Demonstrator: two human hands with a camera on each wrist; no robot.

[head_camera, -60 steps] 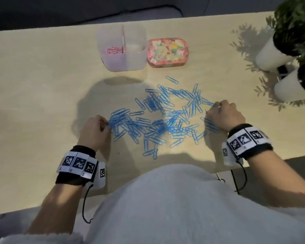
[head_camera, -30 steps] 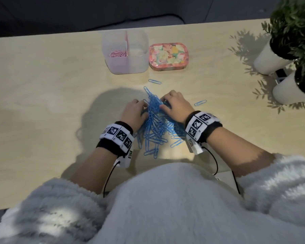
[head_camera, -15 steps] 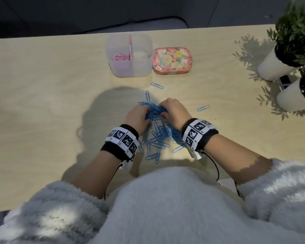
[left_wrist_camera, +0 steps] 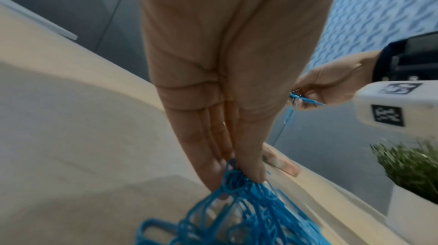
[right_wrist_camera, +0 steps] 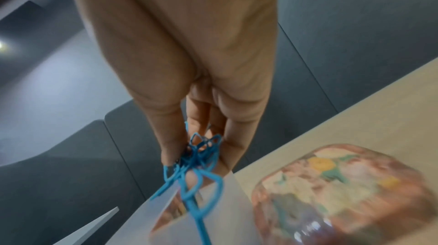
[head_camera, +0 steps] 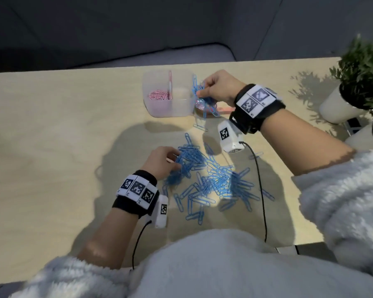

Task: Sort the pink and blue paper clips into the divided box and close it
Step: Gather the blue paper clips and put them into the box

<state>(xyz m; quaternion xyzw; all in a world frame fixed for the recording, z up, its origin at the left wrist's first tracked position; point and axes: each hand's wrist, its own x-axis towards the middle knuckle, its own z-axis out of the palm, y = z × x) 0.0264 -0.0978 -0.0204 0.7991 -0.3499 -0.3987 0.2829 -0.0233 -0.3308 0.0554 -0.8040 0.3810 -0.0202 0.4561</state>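
Observation:
A translucent divided box (head_camera: 182, 108) stands at the table's far middle, with pink paper clips (head_camera: 158, 96) in its left compartment. Its right compartment looks empty. My right hand (head_camera: 202, 91) pinches a dangling bunch of blue clips (head_camera: 197, 88) at the box's right rim; the right wrist view shows this bunch (right_wrist_camera: 199, 170) against the box wall (right_wrist_camera: 208, 217). The floral lid (right_wrist_camera: 343, 189) lies just right of the box, mostly hidden behind that hand in the head view. My left hand (head_camera: 173, 161) grips a tangle of blue clips (left_wrist_camera: 239, 209) at the left end of the blue pile (head_camera: 215, 181).
Two white pots with green plants (head_camera: 340, 106) stand at the table's right end. A single blue clip (head_camera: 199, 126) lies before the box, another (head_camera: 256, 155) to the right. Wrist-camera cables hang over the near table edge (head_camera: 306, 243).
My right hand has lifted a bunch of blue clips off the pile and carried it away to the box's right rim. My left hand stays at the pile, holding clips.

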